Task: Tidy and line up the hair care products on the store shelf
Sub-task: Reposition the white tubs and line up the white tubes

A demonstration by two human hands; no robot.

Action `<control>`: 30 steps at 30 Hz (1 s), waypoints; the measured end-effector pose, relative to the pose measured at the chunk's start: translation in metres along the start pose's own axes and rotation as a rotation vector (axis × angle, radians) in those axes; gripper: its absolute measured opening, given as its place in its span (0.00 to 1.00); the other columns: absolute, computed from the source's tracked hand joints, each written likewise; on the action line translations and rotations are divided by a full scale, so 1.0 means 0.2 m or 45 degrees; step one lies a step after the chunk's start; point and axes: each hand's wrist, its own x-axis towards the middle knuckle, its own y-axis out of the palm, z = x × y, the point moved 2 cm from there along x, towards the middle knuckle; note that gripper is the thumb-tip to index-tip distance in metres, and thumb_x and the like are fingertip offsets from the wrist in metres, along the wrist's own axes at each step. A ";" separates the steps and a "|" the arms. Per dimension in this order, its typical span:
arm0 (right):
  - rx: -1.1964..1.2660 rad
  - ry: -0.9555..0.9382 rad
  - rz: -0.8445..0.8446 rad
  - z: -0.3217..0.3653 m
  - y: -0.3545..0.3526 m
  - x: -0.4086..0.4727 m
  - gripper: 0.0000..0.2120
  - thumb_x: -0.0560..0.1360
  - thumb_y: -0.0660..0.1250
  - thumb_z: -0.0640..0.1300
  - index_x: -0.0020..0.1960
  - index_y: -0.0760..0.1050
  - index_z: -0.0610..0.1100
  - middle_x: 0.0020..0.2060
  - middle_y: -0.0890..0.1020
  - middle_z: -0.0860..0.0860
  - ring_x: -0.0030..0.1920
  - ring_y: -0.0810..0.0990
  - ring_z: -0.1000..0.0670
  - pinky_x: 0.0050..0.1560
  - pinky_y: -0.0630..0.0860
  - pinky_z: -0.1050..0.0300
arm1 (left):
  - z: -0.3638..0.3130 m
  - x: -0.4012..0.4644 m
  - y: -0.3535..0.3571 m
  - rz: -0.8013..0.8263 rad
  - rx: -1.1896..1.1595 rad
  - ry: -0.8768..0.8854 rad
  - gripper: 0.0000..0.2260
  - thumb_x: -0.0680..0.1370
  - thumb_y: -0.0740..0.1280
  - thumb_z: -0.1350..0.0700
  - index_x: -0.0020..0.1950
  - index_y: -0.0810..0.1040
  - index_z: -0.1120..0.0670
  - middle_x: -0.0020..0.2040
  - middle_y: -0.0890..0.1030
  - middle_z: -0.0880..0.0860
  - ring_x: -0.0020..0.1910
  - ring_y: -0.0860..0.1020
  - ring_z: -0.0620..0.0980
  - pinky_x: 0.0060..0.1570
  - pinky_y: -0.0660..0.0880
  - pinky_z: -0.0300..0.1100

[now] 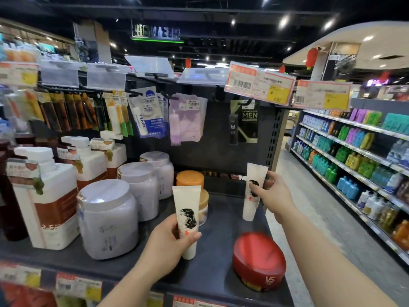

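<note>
Two cream tubes printed with a dark-haired head stand cap-down over the dark shelf. My left hand grips the near tube by its lower half, at the shelf's middle. My right hand pinches the far tube at mid-height, near the shelf's right side. A red round jar sits at the front right. An orange-lidded jar is stacked on another jar behind the near tube.
Three white-lidded pale tubs run back in a row left of centre. White pump bottles line the left. Hanging lip balm packs and price tags hang above. An aisle and stocked shelves lie right.
</note>
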 end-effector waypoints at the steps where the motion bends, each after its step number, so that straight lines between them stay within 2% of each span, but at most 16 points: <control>1: -0.009 0.023 0.020 -0.02 0.01 0.01 0.27 0.70 0.74 0.39 0.66 0.68 0.44 0.52 0.80 0.48 0.50 0.79 0.48 0.44 0.75 0.55 | 0.01 0.00 -0.01 -0.009 -0.008 0.007 0.10 0.71 0.76 0.57 0.50 0.81 0.47 0.46 0.85 0.42 0.46 0.82 0.40 0.44 0.76 0.32; 4: -0.147 0.081 0.078 -0.05 0.04 0.04 0.17 0.71 0.74 0.40 0.57 0.74 0.41 0.48 0.82 0.47 0.42 0.79 0.50 0.37 0.73 0.57 | 0.02 -0.01 -0.04 -0.030 -0.038 0.000 0.11 0.71 0.76 0.58 0.50 0.81 0.47 0.47 0.85 0.42 0.46 0.82 0.39 0.42 0.75 0.28; 5: -0.196 0.076 0.098 -0.06 0.05 0.04 0.13 0.71 0.73 0.40 0.54 0.76 0.41 0.46 0.83 0.47 0.41 0.79 0.49 0.37 0.75 0.55 | 0.02 -0.01 -0.04 -0.035 -0.049 -0.005 0.11 0.71 0.76 0.58 0.50 0.81 0.47 0.47 0.85 0.41 0.46 0.82 0.39 0.42 0.75 0.29; 8: -0.251 0.015 0.185 -0.04 0.09 0.04 0.09 0.70 0.74 0.40 0.49 0.79 0.44 0.44 0.84 0.47 0.46 0.82 0.47 0.51 0.79 0.44 | 0.01 -0.02 -0.06 -0.046 -0.060 -0.009 0.11 0.71 0.76 0.59 0.50 0.81 0.47 0.47 0.85 0.41 0.45 0.82 0.38 0.43 0.75 0.30; 11: -0.289 -0.119 0.326 0.02 0.18 -0.03 0.07 0.70 0.74 0.41 0.45 0.79 0.48 0.43 0.84 0.50 0.45 0.82 0.49 0.50 0.80 0.43 | -0.01 -0.01 -0.08 -0.066 -0.049 0.002 0.11 0.71 0.76 0.59 0.50 0.80 0.47 0.46 0.85 0.39 0.45 0.81 0.36 0.41 0.73 0.26; 17: -0.221 -0.281 0.601 0.18 0.36 -0.20 0.08 0.70 0.75 0.45 0.48 0.80 0.51 0.43 0.85 0.57 0.44 0.84 0.58 0.49 0.81 0.50 | -0.07 -0.03 -0.12 -0.064 -0.050 -0.004 0.12 0.72 0.75 0.55 0.51 0.79 0.42 0.47 0.83 0.34 0.48 0.80 0.33 0.40 0.73 0.24; 21: -0.149 -0.341 0.705 0.29 0.42 -0.33 0.09 0.69 0.75 0.46 0.49 0.80 0.52 0.44 0.85 0.58 0.45 0.84 0.57 0.48 0.81 0.51 | -0.10 -0.08 -0.21 -0.105 -0.014 0.031 0.13 0.72 0.75 0.51 0.51 0.79 0.36 0.49 0.83 0.33 0.49 0.80 0.32 0.41 0.74 0.27; 23: -0.149 -0.405 0.707 0.33 0.45 -0.38 0.09 0.69 0.75 0.47 0.48 0.80 0.53 0.43 0.85 0.60 0.44 0.83 0.59 0.46 0.80 0.58 | -0.10 -0.13 -0.28 -0.128 -0.001 0.031 0.15 0.72 0.75 0.49 0.50 0.77 0.31 0.49 0.82 0.33 0.49 0.79 0.31 0.41 0.74 0.27; 24: -0.144 -0.429 0.704 0.35 0.47 -0.41 0.08 0.69 0.75 0.47 0.47 0.80 0.53 0.42 0.85 0.61 0.43 0.83 0.60 0.45 0.80 0.60 | -0.09 -0.15 -0.32 -0.140 0.001 0.025 0.14 0.72 0.75 0.49 0.50 0.76 0.31 0.49 0.83 0.34 0.49 0.80 0.32 0.42 0.75 0.29; 27: -0.082 -0.428 0.773 0.43 0.56 -0.51 0.07 0.69 0.75 0.46 0.46 0.80 0.50 0.41 0.85 0.58 0.43 0.84 0.57 0.44 0.80 0.57 | -0.08 -0.22 -0.47 -0.192 0.003 0.025 0.11 0.72 0.75 0.50 0.49 0.78 0.37 0.48 0.84 0.39 0.48 0.81 0.37 0.45 0.76 0.34; 30: -0.058 -0.449 0.885 0.51 0.69 -0.61 0.07 0.70 0.74 0.44 0.46 0.80 0.51 0.41 0.85 0.60 0.42 0.84 0.58 0.40 0.80 0.62 | -0.09 -0.28 -0.63 -0.245 0.030 0.042 0.09 0.72 0.75 0.49 0.50 0.79 0.42 0.47 0.84 0.43 0.48 0.82 0.40 0.47 0.79 0.37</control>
